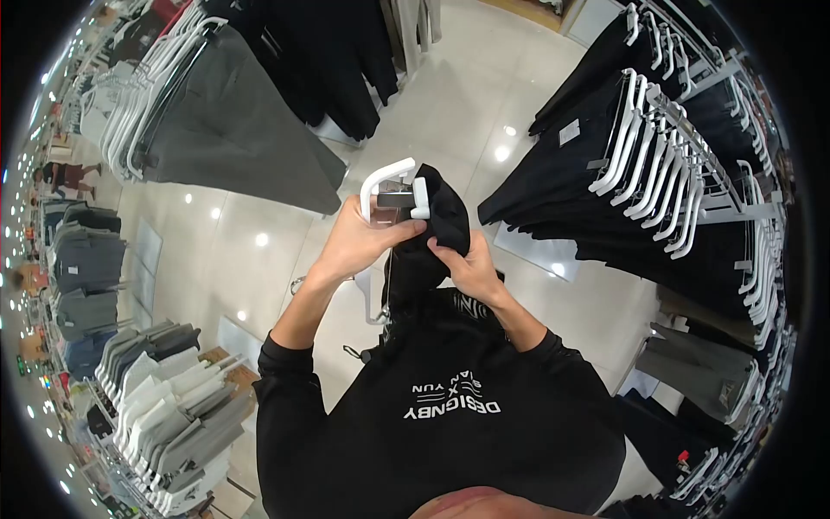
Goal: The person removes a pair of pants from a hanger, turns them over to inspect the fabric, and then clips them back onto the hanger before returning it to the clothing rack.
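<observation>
My left hand (367,238) is closed around one end of a white clip hanger (386,177), its thumb pressed near the white clip (421,199). The hanger's other end hangs below, beside my wrist. A folded black garment (448,208) lies against the clip; whether the clip grips it cannot be made out. On the garment's right edge, my right hand (471,270) pinches the cloth between thumb and fingers. More of the black cloth drops between my hands towards my black top, and its lower part blends into the top.
Black trousers (571,164) on white hangers (644,164) fill a rack at the right. Grey trousers (242,130) hang at the upper left, with dark garments (324,52) behind. More racked clothes (173,406) stand at the lower left. Pale tiled floor (450,95) runs between the racks.
</observation>
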A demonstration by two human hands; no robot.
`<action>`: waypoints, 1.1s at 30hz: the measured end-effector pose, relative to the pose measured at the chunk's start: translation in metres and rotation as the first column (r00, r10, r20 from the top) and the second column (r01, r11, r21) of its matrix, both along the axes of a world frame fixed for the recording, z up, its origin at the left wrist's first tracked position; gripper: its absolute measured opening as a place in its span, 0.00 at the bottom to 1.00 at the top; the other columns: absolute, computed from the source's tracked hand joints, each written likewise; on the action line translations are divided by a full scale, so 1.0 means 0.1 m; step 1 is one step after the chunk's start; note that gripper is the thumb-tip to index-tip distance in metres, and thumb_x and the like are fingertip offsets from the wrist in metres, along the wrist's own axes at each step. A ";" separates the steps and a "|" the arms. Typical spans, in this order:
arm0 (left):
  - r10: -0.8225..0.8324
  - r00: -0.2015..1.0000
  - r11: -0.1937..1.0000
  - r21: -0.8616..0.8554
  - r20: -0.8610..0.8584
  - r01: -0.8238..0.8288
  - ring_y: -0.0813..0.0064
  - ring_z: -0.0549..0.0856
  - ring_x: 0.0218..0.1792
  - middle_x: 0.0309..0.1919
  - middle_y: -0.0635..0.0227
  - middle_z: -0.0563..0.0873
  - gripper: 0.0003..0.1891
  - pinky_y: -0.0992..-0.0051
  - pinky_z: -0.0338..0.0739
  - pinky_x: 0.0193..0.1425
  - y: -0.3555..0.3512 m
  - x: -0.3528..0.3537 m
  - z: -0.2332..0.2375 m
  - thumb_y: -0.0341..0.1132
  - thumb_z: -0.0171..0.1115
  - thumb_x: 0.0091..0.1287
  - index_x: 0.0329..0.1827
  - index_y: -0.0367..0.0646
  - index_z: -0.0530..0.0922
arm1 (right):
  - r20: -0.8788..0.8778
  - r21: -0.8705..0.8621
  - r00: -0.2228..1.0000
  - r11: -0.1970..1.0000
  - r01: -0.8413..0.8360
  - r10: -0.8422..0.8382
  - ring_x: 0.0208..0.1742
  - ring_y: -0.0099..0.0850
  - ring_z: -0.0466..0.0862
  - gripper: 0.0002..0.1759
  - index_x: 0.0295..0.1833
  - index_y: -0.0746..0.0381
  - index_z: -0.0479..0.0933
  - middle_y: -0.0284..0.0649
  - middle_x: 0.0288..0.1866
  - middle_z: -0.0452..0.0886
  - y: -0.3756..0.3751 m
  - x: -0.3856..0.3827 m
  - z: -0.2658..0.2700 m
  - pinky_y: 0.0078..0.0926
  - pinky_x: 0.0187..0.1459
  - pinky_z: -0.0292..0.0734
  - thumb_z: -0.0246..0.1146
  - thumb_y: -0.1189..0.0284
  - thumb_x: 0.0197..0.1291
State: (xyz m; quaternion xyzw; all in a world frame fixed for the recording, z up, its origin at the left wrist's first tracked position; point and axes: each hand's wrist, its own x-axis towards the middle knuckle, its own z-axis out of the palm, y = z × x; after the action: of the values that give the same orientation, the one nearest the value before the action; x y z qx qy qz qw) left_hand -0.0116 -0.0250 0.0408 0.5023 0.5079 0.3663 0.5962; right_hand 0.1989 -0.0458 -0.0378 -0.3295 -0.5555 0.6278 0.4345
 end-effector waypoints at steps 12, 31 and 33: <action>-0.033 0.883 0.929 0.313 -0.467 0.200 0.87 0.82 0.24 0.30 0.69 0.87 0.15 0.81 0.78 0.27 0.59 0.29 0.72 0.21 0.71 0.66 0.53 0.33 0.79 | -0.007 0.054 0.960 0.958 0.281 -0.281 0.41 0.21 0.85 0.07 0.48 0.73 0.85 0.38 0.40 0.91 -0.06 0.58 0.18 0.23 0.45 0.82 0.67 0.81 0.68; -0.359 0.003 -0.120 0.050 -0.934 0.992 0.58 0.89 0.21 0.31 0.52 0.87 0.16 0.62 0.82 0.23 1.62 4.61 -0.03 0.28 0.73 0.53 0.41 0.28 0.79 | 0.161 0.371 0.931 0.894 0.251 -0.329 0.29 0.31 0.87 0.08 0.44 0.68 0.87 0.43 0.31 0.90 -0.32 2.12 -0.65 0.27 0.35 0.79 0.72 0.82 0.58; -0.292 -0.009 -0.076 0.014 -0.956 0.997 0.56 0.91 0.25 0.33 0.50 0.88 0.19 0.60 0.85 0.30 1.75 4.82 -0.18 0.28 0.75 0.50 0.43 0.30 0.80 | 0.151 0.403 0.931 0.881 0.248 -0.332 0.27 0.32 0.86 0.07 0.43 0.68 0.87 0.43 0.30 0.89 -0.32 2.32 -0.64 0.27 0.33 0.77 0.73 0.81 0.58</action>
State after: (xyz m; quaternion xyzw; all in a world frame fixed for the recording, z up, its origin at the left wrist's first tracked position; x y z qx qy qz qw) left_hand 0.4705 0.1501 0.0229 0.9830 0.0619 -0.1260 0.1179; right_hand 0.4310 -0.0780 -0.1021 -0.3854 -0.6534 0.3972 0.5165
